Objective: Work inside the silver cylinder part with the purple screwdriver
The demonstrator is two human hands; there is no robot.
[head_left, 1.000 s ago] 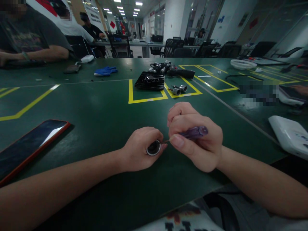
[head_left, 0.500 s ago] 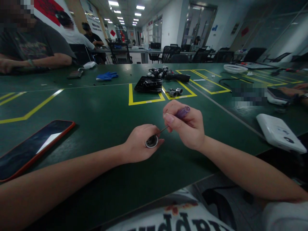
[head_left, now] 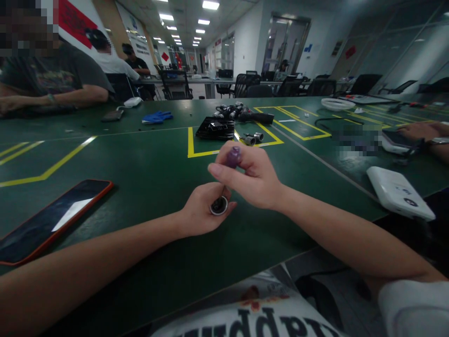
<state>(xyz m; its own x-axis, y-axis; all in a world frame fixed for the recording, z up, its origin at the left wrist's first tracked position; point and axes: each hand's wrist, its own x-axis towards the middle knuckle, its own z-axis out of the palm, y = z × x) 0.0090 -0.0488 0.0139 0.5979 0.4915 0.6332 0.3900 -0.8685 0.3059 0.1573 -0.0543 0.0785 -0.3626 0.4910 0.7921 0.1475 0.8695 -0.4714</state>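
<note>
My left hand (head_left: 203, 210) is closed around a small metal cylinder (head_left: 219, 206), its round rim and dark hollow facing me. In my right hand (head_left: 250, 175) is a screwdriver (head_left: 234, 157) with a purple handle, held between thumb and fingers. Its thin shaft points down to the cylinder, near the left thumb; whether the tip touches it I cannot tell. Beyond my hands, a few similar metal cylinders (head_left: 253, 138) lie beside yellow tape. A black plastic bag (head_left: 214, 130) lies in a taped area, with a heap of dark and silvery parts (head_left: 229, 110) behind it.
A phone in an orange case (head_left: 58, 220) lies on the green table (head_left: 147, 168) at left. A white device (head_left: 400, 192) sits near the right edge. Blue gloves (head_left: 157, 117) lie farther back. One person (head_left: 70, 75) sits across at left; another person's hand (head_left: 417, 132) is at right.
My right hand has moved left, closer to my left hand, and the screwdriver has swung from slanted to nearly upright. My left hand still grips the metal cylinder. The camera view has shifted slightly.
</note>
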